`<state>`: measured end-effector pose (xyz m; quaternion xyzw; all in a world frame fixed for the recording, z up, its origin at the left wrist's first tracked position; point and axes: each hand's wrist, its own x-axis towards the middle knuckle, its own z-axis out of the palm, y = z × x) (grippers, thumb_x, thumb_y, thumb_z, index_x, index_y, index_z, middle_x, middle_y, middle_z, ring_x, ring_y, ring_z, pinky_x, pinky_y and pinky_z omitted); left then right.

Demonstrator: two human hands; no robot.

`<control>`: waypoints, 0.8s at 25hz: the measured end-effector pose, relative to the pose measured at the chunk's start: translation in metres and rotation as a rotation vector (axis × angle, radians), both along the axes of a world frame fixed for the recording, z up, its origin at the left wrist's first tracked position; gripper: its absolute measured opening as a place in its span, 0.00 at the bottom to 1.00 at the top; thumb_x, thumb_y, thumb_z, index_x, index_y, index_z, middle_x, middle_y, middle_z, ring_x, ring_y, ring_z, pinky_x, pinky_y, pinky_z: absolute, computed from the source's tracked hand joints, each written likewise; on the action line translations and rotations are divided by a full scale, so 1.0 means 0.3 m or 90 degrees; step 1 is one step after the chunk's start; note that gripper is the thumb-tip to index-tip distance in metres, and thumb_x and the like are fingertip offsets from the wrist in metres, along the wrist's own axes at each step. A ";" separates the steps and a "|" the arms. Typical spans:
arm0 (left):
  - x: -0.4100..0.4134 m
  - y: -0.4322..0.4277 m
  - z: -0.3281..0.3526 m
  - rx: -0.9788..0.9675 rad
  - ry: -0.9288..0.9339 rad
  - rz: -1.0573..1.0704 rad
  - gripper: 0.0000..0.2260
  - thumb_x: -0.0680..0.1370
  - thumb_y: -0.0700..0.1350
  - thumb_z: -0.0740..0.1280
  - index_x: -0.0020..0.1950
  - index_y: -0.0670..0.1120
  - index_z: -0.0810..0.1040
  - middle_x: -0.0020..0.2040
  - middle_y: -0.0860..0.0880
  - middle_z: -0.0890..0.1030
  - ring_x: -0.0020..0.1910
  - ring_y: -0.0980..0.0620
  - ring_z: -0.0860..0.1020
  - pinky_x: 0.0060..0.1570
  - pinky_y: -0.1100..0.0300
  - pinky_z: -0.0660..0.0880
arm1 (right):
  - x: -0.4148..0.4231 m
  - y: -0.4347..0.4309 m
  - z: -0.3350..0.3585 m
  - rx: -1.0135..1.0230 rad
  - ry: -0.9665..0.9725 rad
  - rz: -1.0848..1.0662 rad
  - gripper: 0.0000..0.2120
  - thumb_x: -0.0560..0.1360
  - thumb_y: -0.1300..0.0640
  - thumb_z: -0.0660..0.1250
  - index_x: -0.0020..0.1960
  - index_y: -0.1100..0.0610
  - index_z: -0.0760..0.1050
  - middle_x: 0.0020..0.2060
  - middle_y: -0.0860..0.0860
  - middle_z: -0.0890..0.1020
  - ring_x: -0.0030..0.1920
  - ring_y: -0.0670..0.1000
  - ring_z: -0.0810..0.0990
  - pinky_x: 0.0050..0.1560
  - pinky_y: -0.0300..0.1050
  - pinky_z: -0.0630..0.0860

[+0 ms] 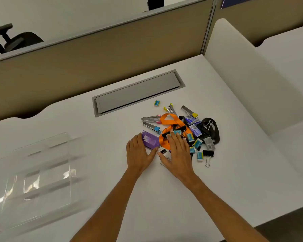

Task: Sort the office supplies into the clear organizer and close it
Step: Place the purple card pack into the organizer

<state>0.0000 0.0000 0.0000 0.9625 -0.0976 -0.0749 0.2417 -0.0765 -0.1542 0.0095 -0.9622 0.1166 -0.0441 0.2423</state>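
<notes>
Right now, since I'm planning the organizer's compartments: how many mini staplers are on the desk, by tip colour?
Pink-tipped stapler: 1
Blue-tipped stapler: 1
Yellow-tipped staplers: 2
Total: 4

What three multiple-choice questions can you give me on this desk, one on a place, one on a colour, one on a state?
1. Where is the clear organizer relative to the pile of supplies?
A) left of it B) right of it C) on top of it

2. What colour is the lanyard under the right hand?
A) green B) orange C) red

3. How do the left hand and the right hand lie?
A) both in fists B) both flat, fingers straight C) both lifting the organizer

Answers: A, it sits apart at the left of the desk; B, the strap is bright orange; B, straight fingers rest at the pile.
</notes>
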 end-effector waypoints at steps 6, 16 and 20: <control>0.001 -0.027 0.016 0.028 0.014 0.004 0.41 0.69 0.64 0.70 0.74 0.46 0.60 0.70 0.45 0.70 0.68 0.46 0.70 0.69 0.48 0.67 | -0.108 -0.033 -0.004 0.063 -0.023 -0.060 0.38 0.73 0.35 0.60 0.76 0.56 0.61 0.75 0.54 0.65 0.75 0.57 0.63 0.73 0.55 0.62; -0.041 0.005 0.044 -0.027 0.029 0.080 0.43 0.66 0.59 0.76 0.74 0.45 0.61 0.70 0.44 0.70 0.67 0.46 0.70 0.65 0.54 0.68 | -0.241 -0.015 0.005 0.134 -0.077 -0.153 0.34 0.71 0.40 0.68 0.71 0.53 0.62 0.68 0.56 0.73 0.67 0.57 0.73 0.64 0.51 0.72; -0.160 -0.024 0.081 -0.091 0.028 0.040 0.45 0.64 0.66 0.72 0.73 0.47 0.61 0.69 0.47 0.71 0.66 0.49 0.70 0.63 0.59 0.66 | -0.273 -0.013 0.000 0.194 -0.039 -0.186 0.33 0.73 0.34 0.63 0.69 0.55 0.67 0.63 0.54 0.76 0.63 0.53 0.74 0.59 0.43 0.73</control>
